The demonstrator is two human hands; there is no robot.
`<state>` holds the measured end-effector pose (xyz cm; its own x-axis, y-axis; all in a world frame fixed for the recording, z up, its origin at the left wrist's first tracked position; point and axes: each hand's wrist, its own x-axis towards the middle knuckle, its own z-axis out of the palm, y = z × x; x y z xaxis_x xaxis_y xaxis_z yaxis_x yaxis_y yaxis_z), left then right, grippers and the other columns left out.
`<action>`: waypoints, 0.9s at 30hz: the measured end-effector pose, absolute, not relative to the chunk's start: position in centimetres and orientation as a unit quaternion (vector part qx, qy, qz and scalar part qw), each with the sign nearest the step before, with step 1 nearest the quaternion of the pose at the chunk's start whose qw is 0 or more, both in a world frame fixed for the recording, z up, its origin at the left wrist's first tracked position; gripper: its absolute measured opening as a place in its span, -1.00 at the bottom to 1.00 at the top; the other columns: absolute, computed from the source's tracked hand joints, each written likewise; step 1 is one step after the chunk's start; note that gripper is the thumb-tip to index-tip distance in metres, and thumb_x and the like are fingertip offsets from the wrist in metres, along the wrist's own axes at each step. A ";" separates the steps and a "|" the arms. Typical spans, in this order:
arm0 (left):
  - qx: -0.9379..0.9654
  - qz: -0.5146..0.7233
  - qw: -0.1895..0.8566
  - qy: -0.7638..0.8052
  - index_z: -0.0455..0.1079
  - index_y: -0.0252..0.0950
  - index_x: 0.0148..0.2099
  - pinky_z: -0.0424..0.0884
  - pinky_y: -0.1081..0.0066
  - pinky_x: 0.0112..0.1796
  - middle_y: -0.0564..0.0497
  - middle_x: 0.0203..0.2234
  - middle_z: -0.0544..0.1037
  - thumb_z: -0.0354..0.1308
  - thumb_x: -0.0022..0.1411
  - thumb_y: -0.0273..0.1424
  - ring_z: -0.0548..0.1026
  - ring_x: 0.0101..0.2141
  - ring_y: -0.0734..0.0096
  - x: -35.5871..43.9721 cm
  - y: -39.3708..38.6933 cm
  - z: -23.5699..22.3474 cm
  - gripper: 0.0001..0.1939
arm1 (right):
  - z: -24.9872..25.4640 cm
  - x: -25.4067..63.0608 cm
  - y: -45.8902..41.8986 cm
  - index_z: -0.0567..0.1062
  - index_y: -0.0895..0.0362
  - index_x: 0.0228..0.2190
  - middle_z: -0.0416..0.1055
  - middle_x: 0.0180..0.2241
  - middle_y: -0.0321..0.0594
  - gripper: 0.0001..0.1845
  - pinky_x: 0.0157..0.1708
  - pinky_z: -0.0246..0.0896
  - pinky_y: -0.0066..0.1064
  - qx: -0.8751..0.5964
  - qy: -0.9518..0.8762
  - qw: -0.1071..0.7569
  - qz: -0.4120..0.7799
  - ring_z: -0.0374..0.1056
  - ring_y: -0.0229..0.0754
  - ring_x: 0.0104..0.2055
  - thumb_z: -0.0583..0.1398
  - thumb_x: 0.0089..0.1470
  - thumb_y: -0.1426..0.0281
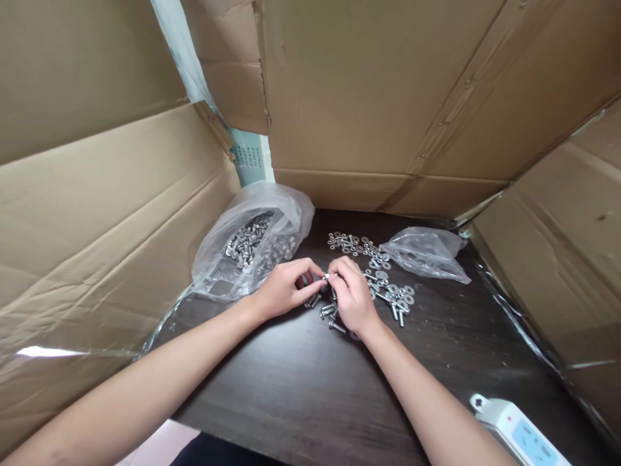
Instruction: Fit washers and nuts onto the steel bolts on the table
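My left hand [287, 285] and my right hand [353, 296] meet fingertip to fingertip just above the table. Between them is a small shiny metal bolt [326, 276], pinched from both sides and mostly covered by the fingers. Whether a nut or washer sits on it is too small to tell. Several loose bolts [330, 312] lie on the tabletop below the hands. To the right of my right hand spreads a pile of washers, nuts and bolts [388, 294], with more washers and nuts [345, 243] farther back.
At the back left stands an open plastic bag [297, 210] with many bolts [248, 243] inside. A crumpled transparent bag [427, 249] lies at the back right. A white power strip [504, 414] is at the front right of the dark table [286, 382]. Cardboard walls [388, 84] enclose the table.
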<state>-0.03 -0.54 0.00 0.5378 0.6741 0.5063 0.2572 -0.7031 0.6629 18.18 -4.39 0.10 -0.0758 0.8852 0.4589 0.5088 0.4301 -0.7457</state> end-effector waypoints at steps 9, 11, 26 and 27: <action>0.834 0.405 0.271 0.260 0.50 -0.33 -0.16 0.46 0.52 -0.38 0.00 -0.37 0.60 0.22 0.35 -0.38 0.52 -0.44 0.50 0.0 -0.6 0.2 -0.89 | 0.1 18.0 -4.3 0.26 0.05 -0.53 0.31 -0.44 -0.26 -0.64 -0.19 0.13 -0.21 -0.503 -0.710 0.454 0.192 0.25 -0.12 -0.32 0.01 0.34 0.37; 0.831 0.409 0.272 0.261 0.50 -0.33 -0.16 0.46 0.52 -0.38 0.00 -0.37 0.61 0.23 0.35 -0.38 0.52 -0.43 0.50 0.0 -0.6 0.3 -0.89 | 0.2 17.9 -4.4 0.26 0.05 -0.53 0.31 -0.43 -0.25 -0.63 -0.18 0.13 -0.20 -0.510 -0.705 0.455 0.191 0.25 -0.11 -0.31 0.00 0.35 0.35; 0.837 0.397 0.267 0.265 0.50 -0.33 -0.16 0.46 0.53 -0.38 0.02 -0.39 0.59 0.23 0.35 -0.38 0.52 -0.44 0.50 0.1 -0.7 0.2 -0.89 | 0.2 18.0 -4.3 0.25 0.05 -0.53 0.30 -0.45 -0.26 -0.64 -0.19 0.12 -0.20 -0.505 -0.715 0.446 0.185 0.24 -0.13 -0.33 -0.02 0.34 0.39; 0.836 0.399 0.268 0.264 0.50 -0.33 -0.16 0.46 0.53 -0.38 0.02 -0.39 0.59 0.23 0.34 -0.38 0.52 -0.44 0.50 0.1 -0.7 0.2 -0.89 | 0.2 18.0 -4.4 0.25 0.05 -0.54 0.29 -0.45 -0.26 -0.63 -0.19 0.12 -0.20 -0.509 -0.712 0.447 0.185 0.24 -0.13 -0.33 -0.02 0.35 0.38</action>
